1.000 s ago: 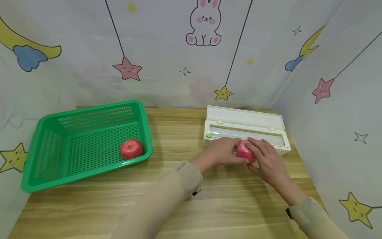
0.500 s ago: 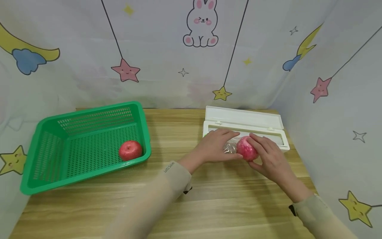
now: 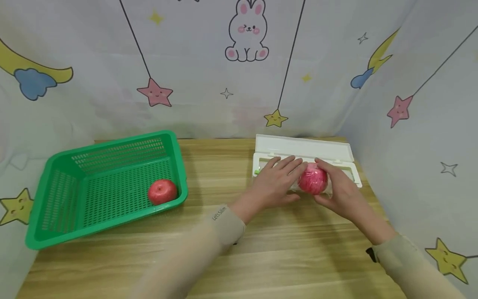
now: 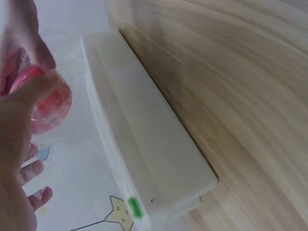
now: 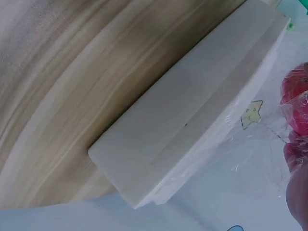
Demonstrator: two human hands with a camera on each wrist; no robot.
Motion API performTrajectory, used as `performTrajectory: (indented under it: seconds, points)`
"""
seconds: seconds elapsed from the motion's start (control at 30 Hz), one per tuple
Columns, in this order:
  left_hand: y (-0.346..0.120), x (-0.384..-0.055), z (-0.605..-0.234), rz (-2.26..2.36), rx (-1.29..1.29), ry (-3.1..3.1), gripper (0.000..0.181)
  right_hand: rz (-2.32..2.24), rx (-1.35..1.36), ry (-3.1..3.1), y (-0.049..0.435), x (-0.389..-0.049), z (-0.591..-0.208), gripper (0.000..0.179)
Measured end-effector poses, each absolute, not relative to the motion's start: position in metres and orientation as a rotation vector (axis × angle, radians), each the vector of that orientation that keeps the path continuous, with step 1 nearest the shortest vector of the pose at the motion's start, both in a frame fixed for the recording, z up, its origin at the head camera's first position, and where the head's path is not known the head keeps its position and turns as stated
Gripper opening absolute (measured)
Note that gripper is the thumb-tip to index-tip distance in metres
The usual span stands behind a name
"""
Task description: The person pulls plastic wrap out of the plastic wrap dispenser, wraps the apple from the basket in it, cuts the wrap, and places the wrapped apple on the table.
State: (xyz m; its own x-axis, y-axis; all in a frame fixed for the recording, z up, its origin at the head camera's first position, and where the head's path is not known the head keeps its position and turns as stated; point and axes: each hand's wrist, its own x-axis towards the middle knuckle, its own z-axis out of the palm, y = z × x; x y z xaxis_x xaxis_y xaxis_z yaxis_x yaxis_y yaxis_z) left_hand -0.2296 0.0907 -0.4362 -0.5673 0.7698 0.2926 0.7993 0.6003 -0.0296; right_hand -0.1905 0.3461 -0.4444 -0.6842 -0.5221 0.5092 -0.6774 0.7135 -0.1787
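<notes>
Above the white cling film box (image 3: pixel 303 148), my right hand (image 3: pixel 342 194) holds a red apple (image 3: pixel 313 178) between thumb and fingers. Shiny clear film covers the apple. My left hand (image 3: pixel 274 185) is at the apple's left side, its fingers extended. In the left wrist view its thumb overlaps the wrapped apple and the other fingers are spread. Loose cling film (image 5: pixel 231 159) stretches between the apple and the box in the right wrist view. A green slider (image 4: pixel 134 207) sits at one end of the box. The box's lid stands open at the back.
A green plastic basket (image 3: pixel 84 178) stands on the left of the wooden table (image 3: pixel 257 257), with another red apple (image 3: pixel 162 192) in its near right corner. A printed white curtain (image 3: pixel 201 62) encloses the back and right side.
The apple has shifted slightly right and away from me, turning in the right hand. My left fingers, earlier curved at the apple, have straightened and spread over the film box.
</notes>
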Motion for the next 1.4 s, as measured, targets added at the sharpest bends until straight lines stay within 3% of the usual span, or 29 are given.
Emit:
performTrajectory:
  seconds: [0.33,0.9,1.4]
  points:
    - [0.108,-0.242,-0.431,-0.204,-1.172,-2.534,0.084,0.463,0.943,-2.49,0.349,-0.205,-0.427,0.097]
    - [0.112,-0.277,-0.378,-0.199,-1.234,-2.664,0.081,0.451,0.931,-2.58,0.356,-0.233,-0.382,0.091]
    - [0.121,-0.289,-0.349,-0.34,-1.326,-2.764,0.075,0.543,0.852,-2.661,0.363,-0.232,-0.36,0.081]
